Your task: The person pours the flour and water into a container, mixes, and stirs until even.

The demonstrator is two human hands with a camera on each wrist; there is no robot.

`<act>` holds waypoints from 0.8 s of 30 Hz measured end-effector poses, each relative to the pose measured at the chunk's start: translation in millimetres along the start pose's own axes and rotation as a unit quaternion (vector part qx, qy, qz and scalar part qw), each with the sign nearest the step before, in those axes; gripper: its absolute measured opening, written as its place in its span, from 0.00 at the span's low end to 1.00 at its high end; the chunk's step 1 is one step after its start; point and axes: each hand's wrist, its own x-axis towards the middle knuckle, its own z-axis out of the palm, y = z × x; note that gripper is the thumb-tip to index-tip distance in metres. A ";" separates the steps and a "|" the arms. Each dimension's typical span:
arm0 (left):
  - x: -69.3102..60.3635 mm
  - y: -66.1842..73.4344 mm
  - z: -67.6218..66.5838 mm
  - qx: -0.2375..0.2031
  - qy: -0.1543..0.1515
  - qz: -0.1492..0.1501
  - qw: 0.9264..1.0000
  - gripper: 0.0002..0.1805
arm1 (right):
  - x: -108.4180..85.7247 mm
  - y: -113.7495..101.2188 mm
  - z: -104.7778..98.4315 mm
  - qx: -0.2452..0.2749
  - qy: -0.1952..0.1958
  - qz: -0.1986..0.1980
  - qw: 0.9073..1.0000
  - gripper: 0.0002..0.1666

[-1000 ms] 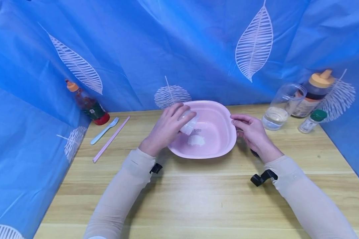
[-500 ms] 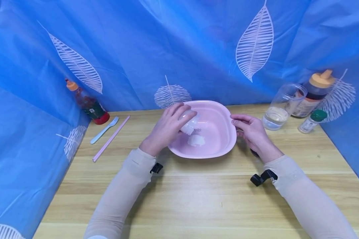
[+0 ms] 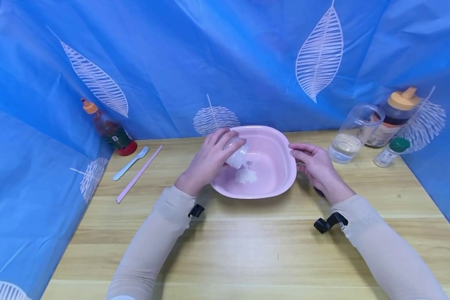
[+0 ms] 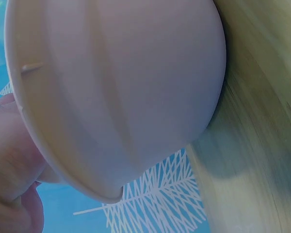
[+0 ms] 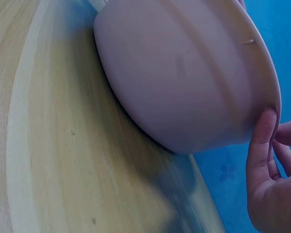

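Note:
A pink basin (image 3: 273,166) sits on the wooden table near the blue backdrop. My left hand (image 3: 210,158) grips a clear container (image 3: 238,155) tilted mouth-down over the basin's left side. White powder (image 3: 245,176) lies in a patch on the basin floor below it. My right hand (image 3: 315,164) pinches the basin's right rim between thumb and fingers, seen also in the right wrist view, where the thumb presses the outer wall (image 5: 169,73). In the left wrist view the basin's outer wall (image 4: 150,87) hides the container, and only part of the left hand (image 4: 12,165) shows.
Right of the basin stand a clear cup (image 3: 345,146) part-filled with clear liquid, a dark bottle with a yellow cap (image 3: 393,114) and a green-capped shaker (image 3: 391,152). At left are a red sauce bottle (image 3: 112,133), a pale blue fork (image 3: 130,163) and pink chopsticks (image 3: 139,174).
The container in my left hand has shifted slightly to the right, covering more of the printed lettering on the basin. The white patch looks a little larger. My right hand stays on the rim.

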 end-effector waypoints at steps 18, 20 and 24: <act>-4.2 -8.7 -1.1 -0.164 0.012 -0.105 0.981 0.51 | 0.3 -2.4 0.9 -0.003 0.004 0.010 1.000 0.11; -5.3 -9.2 -1.0 -0.185 0.013 -0.121 0.975 0.50 | -0.5 -2.2 0.7 -0.012 0.009 0.015 1.000 0.12; -6.9 -12.3 0.3 -0.238 0.022 -0.155 0.959 0.50 | -0.2 -2.3 1.1 -0.032 0.016 0.022 0.999 0.12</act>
